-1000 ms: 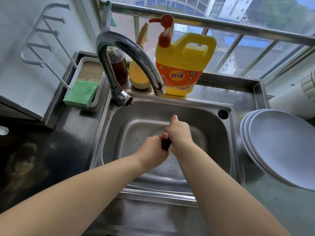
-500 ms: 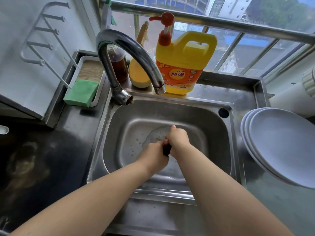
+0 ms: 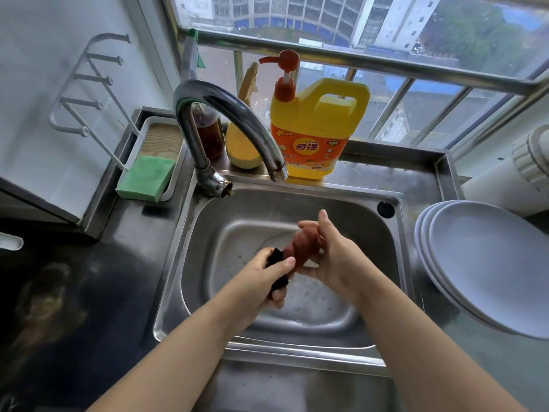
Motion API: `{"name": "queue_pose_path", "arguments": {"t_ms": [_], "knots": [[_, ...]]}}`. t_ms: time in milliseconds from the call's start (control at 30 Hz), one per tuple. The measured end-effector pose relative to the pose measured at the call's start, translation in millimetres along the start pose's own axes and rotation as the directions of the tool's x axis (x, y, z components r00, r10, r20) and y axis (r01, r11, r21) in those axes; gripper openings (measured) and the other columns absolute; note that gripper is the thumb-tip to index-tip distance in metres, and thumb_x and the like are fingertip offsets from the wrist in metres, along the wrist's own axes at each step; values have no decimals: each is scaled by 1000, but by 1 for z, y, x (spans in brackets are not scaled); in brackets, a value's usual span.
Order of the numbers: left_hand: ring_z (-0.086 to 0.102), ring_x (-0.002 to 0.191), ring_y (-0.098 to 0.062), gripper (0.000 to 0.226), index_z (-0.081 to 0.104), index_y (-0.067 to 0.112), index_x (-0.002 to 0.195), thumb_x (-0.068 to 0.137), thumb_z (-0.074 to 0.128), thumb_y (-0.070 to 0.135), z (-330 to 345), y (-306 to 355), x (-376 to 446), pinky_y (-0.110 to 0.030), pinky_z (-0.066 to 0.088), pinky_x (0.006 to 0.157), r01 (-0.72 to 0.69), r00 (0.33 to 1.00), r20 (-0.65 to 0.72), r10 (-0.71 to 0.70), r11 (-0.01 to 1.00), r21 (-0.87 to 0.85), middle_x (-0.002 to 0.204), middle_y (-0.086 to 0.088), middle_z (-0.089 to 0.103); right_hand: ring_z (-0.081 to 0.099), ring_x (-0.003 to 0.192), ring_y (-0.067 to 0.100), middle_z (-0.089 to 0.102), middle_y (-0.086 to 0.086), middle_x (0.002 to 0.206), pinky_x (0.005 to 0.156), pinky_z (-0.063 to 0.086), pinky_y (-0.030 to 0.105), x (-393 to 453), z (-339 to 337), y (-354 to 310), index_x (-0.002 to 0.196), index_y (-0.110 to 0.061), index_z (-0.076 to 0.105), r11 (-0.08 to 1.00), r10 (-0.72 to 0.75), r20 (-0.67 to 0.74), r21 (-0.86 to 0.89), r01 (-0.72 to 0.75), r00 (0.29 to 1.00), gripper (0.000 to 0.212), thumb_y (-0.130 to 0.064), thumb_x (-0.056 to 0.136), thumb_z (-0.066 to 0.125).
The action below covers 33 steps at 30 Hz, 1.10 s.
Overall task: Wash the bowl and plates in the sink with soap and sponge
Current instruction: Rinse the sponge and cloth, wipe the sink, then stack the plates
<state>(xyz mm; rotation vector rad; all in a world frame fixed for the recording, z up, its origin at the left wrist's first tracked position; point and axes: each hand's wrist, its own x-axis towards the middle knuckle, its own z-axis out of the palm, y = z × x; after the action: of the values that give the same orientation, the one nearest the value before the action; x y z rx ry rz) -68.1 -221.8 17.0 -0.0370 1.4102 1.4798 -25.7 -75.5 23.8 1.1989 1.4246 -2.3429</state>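
Over the steel sink [image 3: 208,233], both my hands hold a twisted reddish-brown cloth [image 3: 303,248] with a black end. My left hand [image 3: 267,281] grips the black end. My right hand [image 3: 332,260] wraps the reddish end, fingers partly spread. Soapy water lies on the sink floor. A stack of white plates [image 3: 490,263] rests on the counter to the right. A green sponge [image 3: 145,178] sits in a tray at the left. The yellow soap jug [image 3: 315,132] with a red pump stands behind the sink. No bowl is visible.
The curved faucet [image 3: 225,114] arches over the sink's back left; no water runs. A dark jar [image 3: 209,135] and a yellow gourd-shaped object [image 3: 243,150] stand behind it. A white wire rack [image 3: 86,93] hangs on the left wall. A white appliance [image 3: 511,173] sits far right.
My hands have drawn apart and risen a little, exposing the twisted cloth between them; before, they were pressed together with only a dark bit showing.
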Motion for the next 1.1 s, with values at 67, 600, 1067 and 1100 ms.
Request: {"name": "queue_pose_path", "arguments": {"t_ms": [67,600,1067,1100], "knots": [[49,54,-12,20,50,7,116,97,51,11,-3,-3,-3,-20,39,43,-10,999,-41,8,999,-39,85,-8,53,66,96,22,61,10,107,80,57,40,-8,-8,3,112,-20,60,995,8,57,-102,-2,998,30,-42,93,52],[65,103,-9,54,56,36,116,68,75,50,-19,-7,-30,-22,50,86,-122,991,-25,134,955,269,119,6,63,68,90,22,71,13,99,64,55,28,-34,-6,14,102,-8,66,973,-14,-132,-231,-17,991,52,-56,86,54],[54,120,-16,80,59,25,125,76,34,83,-14,-1,-30,-36,32,106,14,975,-219,32,979,205,124,3,62,67,82,20,70,15,95,70,50,34,-41,-13,12,109,-10,64,957,-141,183,-228,182,973,22,-25,92,61],[56,121,-16,90,56,22,128,66,44,87,-15,-3,-31,-35,35,108,-95,981,-153,116,986,139,126,0,62,67,82,20,71,15,94,69,52,33,-40,-10,10,108,-10,65,956,-145,188,-228,187,971,24,-28,94,56]]}}
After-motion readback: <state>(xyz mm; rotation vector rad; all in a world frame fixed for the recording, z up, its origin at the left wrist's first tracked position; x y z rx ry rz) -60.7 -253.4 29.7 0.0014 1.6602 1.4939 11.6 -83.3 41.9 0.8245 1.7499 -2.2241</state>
